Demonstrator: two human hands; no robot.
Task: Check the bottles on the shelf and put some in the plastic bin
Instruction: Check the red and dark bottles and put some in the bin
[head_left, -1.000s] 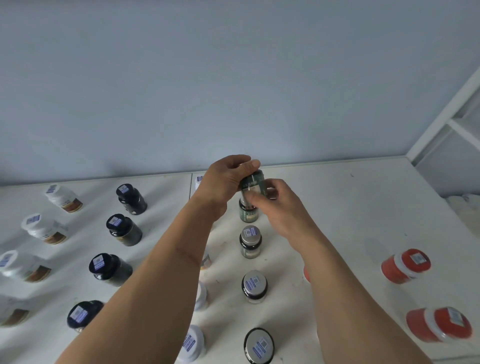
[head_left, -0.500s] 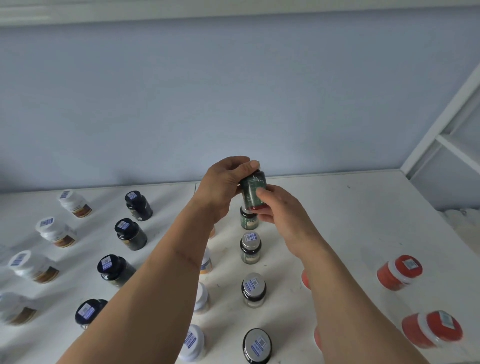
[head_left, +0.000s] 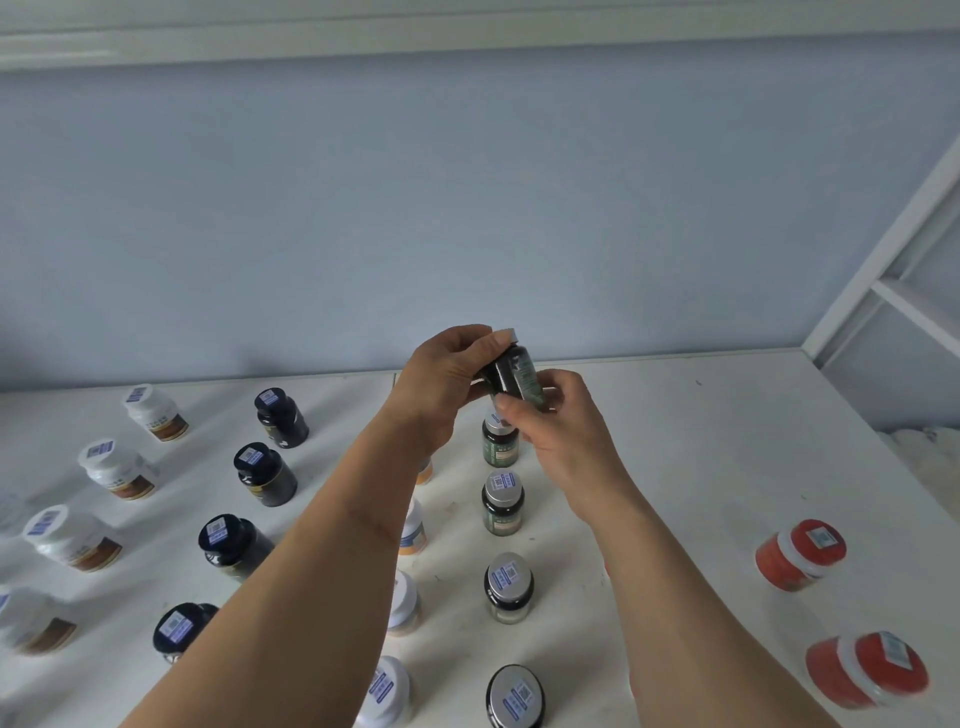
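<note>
A small dark green bottle (head_left: 511, 375) with a silver cap is held tilted above the white shelf (head_left: 675, 447), near the back wall. My left hand (head_left: 447, 379) grips its upper part and cap from the left. My right hand (head_left: 558, 415) pinches its lower part from the right. Directly below stands a row of similar silver-capped green bottles (head_left: 501, 501) running toward me. No plastic bin is in view.
Black bottles (head_left: 265, 475) and white bottles (head_left: 117, 467) stand in rows at the left. White-capped bottles (head_left: 408, 600) are partly hidden under my left forearm. Two red jars (head_left: 800, 553) sit at the right. A white shelf frame (head_left: 893, 291) rises at the far right.
Both hands have lifted the green bottle higher off the row and tilted it, cap now up and to the left. The camera has tipped upward.
</note>
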